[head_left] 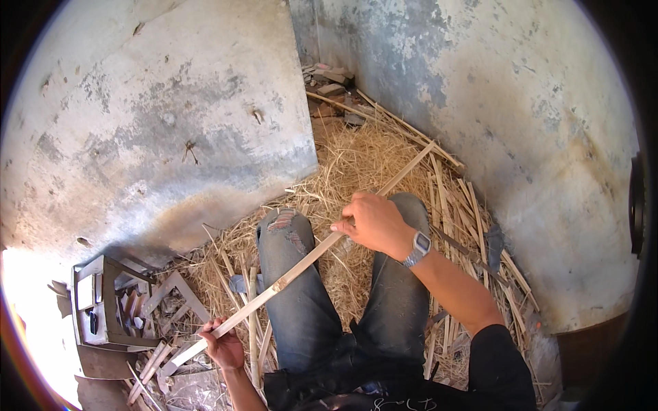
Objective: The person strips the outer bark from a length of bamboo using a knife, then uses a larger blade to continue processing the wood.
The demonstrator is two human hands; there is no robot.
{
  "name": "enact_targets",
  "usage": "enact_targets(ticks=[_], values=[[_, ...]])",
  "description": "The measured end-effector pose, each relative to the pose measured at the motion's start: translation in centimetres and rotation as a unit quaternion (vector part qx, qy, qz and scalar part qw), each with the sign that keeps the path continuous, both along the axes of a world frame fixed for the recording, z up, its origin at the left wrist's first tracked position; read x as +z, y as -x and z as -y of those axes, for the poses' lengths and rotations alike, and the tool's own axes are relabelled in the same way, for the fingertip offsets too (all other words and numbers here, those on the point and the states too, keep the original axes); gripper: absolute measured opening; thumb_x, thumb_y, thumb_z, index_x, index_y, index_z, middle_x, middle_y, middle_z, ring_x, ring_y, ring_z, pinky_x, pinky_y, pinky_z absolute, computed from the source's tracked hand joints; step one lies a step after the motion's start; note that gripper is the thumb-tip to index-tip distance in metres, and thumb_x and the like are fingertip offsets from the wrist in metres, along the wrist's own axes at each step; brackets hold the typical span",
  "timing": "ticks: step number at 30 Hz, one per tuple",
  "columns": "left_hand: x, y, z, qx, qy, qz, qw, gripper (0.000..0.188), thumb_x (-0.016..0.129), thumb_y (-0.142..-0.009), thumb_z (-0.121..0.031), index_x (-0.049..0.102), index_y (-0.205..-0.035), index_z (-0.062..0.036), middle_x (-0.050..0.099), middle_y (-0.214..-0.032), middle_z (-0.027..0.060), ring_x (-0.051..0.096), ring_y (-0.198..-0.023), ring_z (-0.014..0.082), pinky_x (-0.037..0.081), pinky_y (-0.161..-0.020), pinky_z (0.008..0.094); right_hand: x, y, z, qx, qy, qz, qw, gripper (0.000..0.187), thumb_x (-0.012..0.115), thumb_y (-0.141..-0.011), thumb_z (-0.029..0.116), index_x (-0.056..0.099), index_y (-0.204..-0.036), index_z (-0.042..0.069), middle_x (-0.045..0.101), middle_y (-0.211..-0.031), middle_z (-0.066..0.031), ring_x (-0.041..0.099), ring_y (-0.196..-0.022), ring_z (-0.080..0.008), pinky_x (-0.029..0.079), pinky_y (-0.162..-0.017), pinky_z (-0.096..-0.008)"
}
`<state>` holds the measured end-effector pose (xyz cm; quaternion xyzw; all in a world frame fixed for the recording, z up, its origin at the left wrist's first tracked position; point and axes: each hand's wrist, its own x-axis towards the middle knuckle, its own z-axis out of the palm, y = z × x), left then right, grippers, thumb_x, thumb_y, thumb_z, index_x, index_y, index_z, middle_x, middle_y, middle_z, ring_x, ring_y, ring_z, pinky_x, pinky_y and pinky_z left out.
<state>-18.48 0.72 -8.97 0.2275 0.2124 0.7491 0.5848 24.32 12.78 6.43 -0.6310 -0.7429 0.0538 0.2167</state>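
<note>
A long, flat, pale strip, apparently split bamboo (288,277), runs slantwise across my lap, from the lower left up to the far right. A darker node mark shows near its middle. My left hand (225,348) grips it near its lower end, thumb and fingers closed round it. Farther up, over the gap between my knees, my right hand (373,220) is closed on the same strip, knuckles upward, and hides part of it. A watch (417,248) sits on my right wrist. The strip's far end reaches over the shavings beyond my right knee.
Curly straw-coloured shavings (356,154) cover the floor around my legs. More long strips (449,212) lie along the right wall (521,137). A box-like frame (103,301) with scraps stands at left, below the stained wall (164,116). Rubble (332,81) lies in the far corner.
</note>
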Motion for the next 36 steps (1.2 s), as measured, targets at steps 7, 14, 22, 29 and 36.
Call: enact_targets(ticks=[7,14,22,29,36], values=[[-2.2,0.9,0.7,-0.013,0.012,-0.026,1.0,0.038,0.054,-0.106,-0.042,0.065,-0.119,-0.0079,0.067,-0.121,0.0116,0.066,-0.115,0.0246,0.062,-0.089,0.0353,-0.2,-0.6,-2.5,0.015,-0.206,-0.203,0.957,0.011,0.072,-0.086,0.006,0.067,-0.077,0.001,0.062,-0.072,-0.0148,0.059,-0.066,-0.0319,0.045,-0.062,-0.0433],[-1.1,2.1,2.6,0.045,0.126,-0.047,0.99,0.047,0.053,-0.106,-0.047,0.062,-0.127,-0.0052,0.069,-0.12,0.0116,0.069,-0.101,0.0211,0.061,-0.079,0.0301,2.4,-18.7,1.5,-0.409,-0.291,-0.423,0.754,0.035,0.063,-0.103,0.031,0.069,-0.102,-0.003,0.073,-0.079,-0.0135,0.069,-0.073,-0.0215,0.052,-0.067,-0.0338],[4.6,-3.9,4.3,-0.305,0.296,-0.062,0.903,0.067,0.047,-0.103,-0.064,0.064,-0.118,-0.0007,0.072,-0.082,0.0202,0.069,-0.065,0.0213,0.05,-0.05,0.023,-16.4,-22.2,14.8,-0.471,-0.066,-0.264,0.839,0.044,0.067,-0.099,0.027,0.065,-0.131,-0.002,0.07,-0.125,-0.0228,0.069,-0.112,-0.0348,0.052,-0.097,-0.0437],[12.5,-8.1,2.5,0.063,-0.051,-0.655,0.751,0.035,0.073,-0.093,-0.025,0.067,-0.108,0.006,0.071,-0.092,0.0152,0.066,-0.078,0.0268,0.05,-0.072,0.0354,-36.6,-11.2,21.9,-0.487,0.16,-0.157,0.844,0.046,0.074,-0.085,0.023,0.067,-0.122,-0.003,0.072,-0.103,-0.0253,0.069,-0.102,-0.0408,0.054,-0.091,-0.0476],[9.2,-11.1,-2.4,0.003,-0.048,-0.778,0.627,0.044,0.074,-0.092,-0.024,0.065,-0.125,0.0033,0.066,-0.107,0.0197,0.065,-0.097,0.037,0.051,-0.084,0.0464,-54.9,-7.9,28.7,-0.26,0.244,-0.112,0.928,0.048,0.066,-0.092,0.035,0.062,-0.121,-0.003,0.068,-0.111,-0.0255,0.067,-0.105,-0.0441,0.053,-0.089,-0.0538]])
